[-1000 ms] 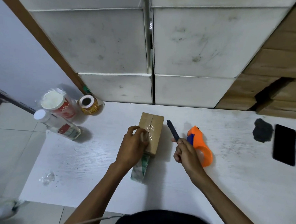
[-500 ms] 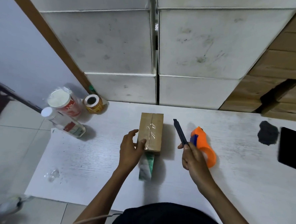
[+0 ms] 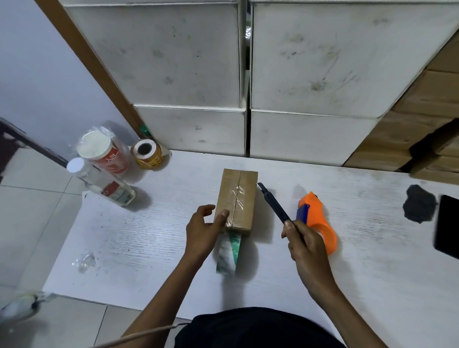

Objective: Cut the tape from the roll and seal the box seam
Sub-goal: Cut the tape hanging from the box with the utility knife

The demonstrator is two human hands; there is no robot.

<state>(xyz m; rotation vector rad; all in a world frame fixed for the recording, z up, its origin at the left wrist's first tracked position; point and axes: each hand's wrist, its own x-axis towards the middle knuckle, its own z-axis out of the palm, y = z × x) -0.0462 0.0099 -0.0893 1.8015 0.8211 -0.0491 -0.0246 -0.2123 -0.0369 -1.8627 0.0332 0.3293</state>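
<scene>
— Where's the box (image 3: 236, 199)?
— Centre of the frame; your left hand (image 3: 202, 232) presses its near edge, fingers spread.
— And your right hand (image 3: 305, 241)?
— Clamped on the knife (image 3: 274, 203), just right of it.

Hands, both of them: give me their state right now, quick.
Left hand: open, thumb pressing the tape on the box.
Right hand: closed around the utility knife, blade out.

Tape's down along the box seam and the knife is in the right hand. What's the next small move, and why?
Probably bring the knife to the box's near edge and cut there: the left hand pins the tape at that edge, while the tape roll hangs uncut below.
</scene>
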